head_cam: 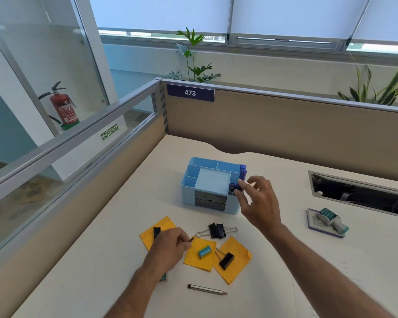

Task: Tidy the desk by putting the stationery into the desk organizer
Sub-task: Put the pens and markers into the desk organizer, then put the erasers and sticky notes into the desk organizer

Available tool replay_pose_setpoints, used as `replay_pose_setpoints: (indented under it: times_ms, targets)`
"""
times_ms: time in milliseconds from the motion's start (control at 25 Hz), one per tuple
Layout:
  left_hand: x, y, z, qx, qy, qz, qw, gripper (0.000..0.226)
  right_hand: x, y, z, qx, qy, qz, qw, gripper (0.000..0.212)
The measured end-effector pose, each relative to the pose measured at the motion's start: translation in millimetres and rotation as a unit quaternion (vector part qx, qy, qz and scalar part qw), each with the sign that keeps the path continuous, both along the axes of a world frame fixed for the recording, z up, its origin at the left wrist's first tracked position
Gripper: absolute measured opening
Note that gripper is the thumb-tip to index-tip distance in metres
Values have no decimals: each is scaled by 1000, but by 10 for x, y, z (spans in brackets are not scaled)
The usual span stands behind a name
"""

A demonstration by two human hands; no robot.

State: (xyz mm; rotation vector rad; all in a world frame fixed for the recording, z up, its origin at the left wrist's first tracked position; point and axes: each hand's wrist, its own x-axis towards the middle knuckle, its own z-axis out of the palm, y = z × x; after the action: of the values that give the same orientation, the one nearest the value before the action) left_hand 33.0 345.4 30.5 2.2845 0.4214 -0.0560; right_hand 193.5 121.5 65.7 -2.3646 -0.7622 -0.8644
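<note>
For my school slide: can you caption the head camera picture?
Right hand at pens in the blue organizer; left hand picks among binder clips.

This is an open-plan office, seen from a cubicle workstation. Tan fabric partition panels [285,125] with grey metal trim enclose the pale desk [124,226] from 9 to 2 o'clock, and a purple number plate reading 473 [190,92] sits at 12. At 10 o'clock hang a red fire extinguisher [63,106] and a green exit sign [109,131]. Roller-blind windows [285,14] and potted plants [193,58] line the far wall.
</note>
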Motion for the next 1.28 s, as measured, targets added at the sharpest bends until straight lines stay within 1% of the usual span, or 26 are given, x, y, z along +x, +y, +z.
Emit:
replay_pose_setpoints:
  times_ms: [40,80,160,240,320,400,480,560,600,640,720,760,800,880,960,1040,1280]
  targets:
    - [20,-11,65,-28,-34,15,999,6,-44,40,36,12,-5,13,1000,34]
    - [47,-25,131,-51,-68,29,996,7,-114,100,78,37,9,52,998,34]
    - [106,-71,248,-91,-128,46,987,8,-305,257,159,94,101,163,977,34]
    - [141,-129,336,-117,-173,41,977,9,-490,413,195,127,202,241,941,35]
    - [146,-171,387,-123,-206,27,970,11,-607,528,181,138,254,266,920,30]
    - [141,-178,406,-109,-228,20,967,16,-635,600,178,148,258,260,919,20]
    - [137,-157,409,-94,-229,41,968,18,-592,650,202,149,242,249,926,16]
    - [121,-112,383,-84,-212,77,971,21,-487,703,272,151,210,231,938,15]
    - [102,-86,354,-83,-195,73,974,24,-401,739,317,157,192,219,944,14]
    - [74,-62,320,-81,-165,43,982,26,-296,782,370,162,174,205,949,13]
    - [-16,-55,267,-52,-52,-85,994,31,-74,894,475,152,136,172,964,10]
    - [-68,-70,252,-20,11,-160,987,34,34,960,512,135,117,160,971,9]
    - [-114,-95,244,14,66,-225,972,38,133,1025,537,113,102,152,977,8]
    - [-170,-146,210,65,139,-304,940,40,287,1149,552,73,86,140,984,9]
    - [-184,-192,172,107,169,-344,918,33,389,1240,517,44,83,131,987,11]
    - [-201,-231,164,125,181,-359,907,25,460,1309,459,25,95,120,988,13]
    - [-271,-205,102,98,163,-331,924,22,519,1367,302,-24,170,93,981,20]
